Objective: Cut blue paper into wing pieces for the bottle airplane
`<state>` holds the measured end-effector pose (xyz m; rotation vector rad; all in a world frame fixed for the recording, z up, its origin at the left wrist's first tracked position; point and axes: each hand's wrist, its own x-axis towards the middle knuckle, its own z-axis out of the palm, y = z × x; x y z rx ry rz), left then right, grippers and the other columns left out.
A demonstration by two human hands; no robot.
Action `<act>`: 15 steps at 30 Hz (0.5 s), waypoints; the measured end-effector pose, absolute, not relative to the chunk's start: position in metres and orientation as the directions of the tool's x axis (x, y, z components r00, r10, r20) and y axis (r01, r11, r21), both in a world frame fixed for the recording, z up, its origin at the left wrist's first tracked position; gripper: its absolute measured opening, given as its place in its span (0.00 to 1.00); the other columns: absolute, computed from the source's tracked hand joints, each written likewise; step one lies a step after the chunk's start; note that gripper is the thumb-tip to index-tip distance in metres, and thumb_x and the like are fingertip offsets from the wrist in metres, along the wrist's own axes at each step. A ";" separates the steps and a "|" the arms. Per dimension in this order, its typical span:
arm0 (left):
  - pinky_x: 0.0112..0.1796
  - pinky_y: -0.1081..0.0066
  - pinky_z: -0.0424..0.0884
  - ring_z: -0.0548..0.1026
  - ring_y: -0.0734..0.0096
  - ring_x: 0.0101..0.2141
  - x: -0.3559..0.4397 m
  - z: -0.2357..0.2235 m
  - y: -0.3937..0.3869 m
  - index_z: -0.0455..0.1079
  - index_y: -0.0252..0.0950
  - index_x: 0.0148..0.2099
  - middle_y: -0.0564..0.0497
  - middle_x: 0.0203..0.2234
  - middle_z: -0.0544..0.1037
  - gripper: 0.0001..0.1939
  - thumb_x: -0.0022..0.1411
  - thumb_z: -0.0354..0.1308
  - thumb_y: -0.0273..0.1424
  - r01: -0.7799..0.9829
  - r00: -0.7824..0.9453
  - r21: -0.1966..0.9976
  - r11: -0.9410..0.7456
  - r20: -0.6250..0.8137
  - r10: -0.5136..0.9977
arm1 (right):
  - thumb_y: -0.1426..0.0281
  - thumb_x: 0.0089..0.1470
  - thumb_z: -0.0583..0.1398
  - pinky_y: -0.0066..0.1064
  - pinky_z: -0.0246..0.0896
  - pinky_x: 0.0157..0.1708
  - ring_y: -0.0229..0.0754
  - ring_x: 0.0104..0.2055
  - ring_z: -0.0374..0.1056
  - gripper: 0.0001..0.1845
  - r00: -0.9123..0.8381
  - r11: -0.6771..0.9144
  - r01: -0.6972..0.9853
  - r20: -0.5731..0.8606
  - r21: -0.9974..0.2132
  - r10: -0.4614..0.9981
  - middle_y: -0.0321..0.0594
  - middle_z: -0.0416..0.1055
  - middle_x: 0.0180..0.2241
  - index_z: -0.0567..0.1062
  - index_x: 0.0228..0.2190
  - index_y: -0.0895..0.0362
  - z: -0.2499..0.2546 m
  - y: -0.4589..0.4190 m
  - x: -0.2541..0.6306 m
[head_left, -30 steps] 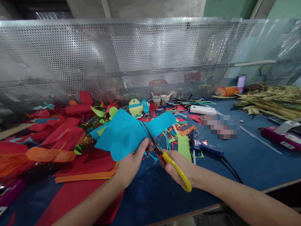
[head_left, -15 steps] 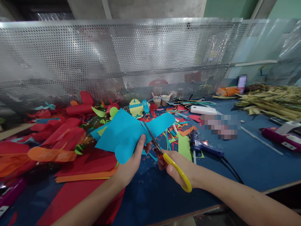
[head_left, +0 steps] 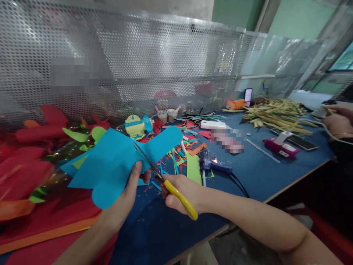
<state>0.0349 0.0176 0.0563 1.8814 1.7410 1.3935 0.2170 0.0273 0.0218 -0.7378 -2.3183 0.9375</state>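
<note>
My left hand (head_left: 131,187) is closed on a sheet of blue paper or felt (head_left: 110,160), thumb on top and fingers underneath. The sheet has rounded lobes, one by my wrist and one reaching up to the right. My right hand (head_left: 180,191) grips yellow-handled scissors (head_left: 180,198). Their blades lie across the blue sheet, at the base of the right lobe. A light green piece (head_left: 81,162) peeks out at the sheet's left edge. Beyond my hands, small colored scraps (head_left: 179,162) litter the blue table (head_left: 154,224).
Red sheets (head_left: 63,217) and an orange strip (head_left: 49,235) lie at left. A blue glue gun (head_left: 217,167) rests right of my hands, a purple one (head_left: 281,147) farther right. Dried stalks (head_left: 275,112) and a perforated metal panel (head_left: 154,55) stand behind. Another person's hand (head_left: 338,121) is at far right.
My view has swung to the right, bringing another person's hand and a dark phone into sight. Both my hands keep their hold on the blue sheet and the scissors.
</note>
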 end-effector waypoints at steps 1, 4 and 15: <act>0.52 0.58 0.62 0.75 0.55 0.36 0.035 0.057 0.018 0.70 0.42 0.26 0.49 0.27 0.78 0.21 0.54 0.50 0.53 0.665 -0.137 0.694 -0.278 0.478 0.868 | 0.34 0.47 0.33 0.28 0.51 0.23 0.36 0.23 0.55 0.37 -0.704 0.608 0.298 0.261 -0.735 0.661 0.35 0.58 0.23 0.56 0.27 0.55 0.022 0.028 0.217; 0.51 0.61 0.63 0.75 0.59 0.34 0.036 0.058 0.019 0.69 0.43 0.26 0.51 0.27 0.78 0.21 0.58 0.47 0.51 0.681 -0.093 0.667 -0.302 0.488 0.868 | 0.35 0.47 0.35 0.27 0.48 0.22 0.35 0.21 0.53 0.36 -0.689 0.606 0.319 0.260 -0.729 0.676 0.33 0.56 0.22 0.55 0.26 0.54 0.021 0.029 0.216; 0.50 0.60 0.64 0.74 0.60 0.35 0.036 0.059 0.018 0.68 0.42 0.26 0.51 0.29 0.78 0.22 0.59 0.46 0.52 0.694 -0.063 0.646 -0.318 0.495 0.867 | 0.36 0.50 0.38 0.26 0.46 0.21 0.33 0.20 0.50 0.34 -0.686 0.610 0.316 0.269 -0.727 0.676 0.31 0.54 0.22 0.55 0.27 0.54 0.015 0.029 0.216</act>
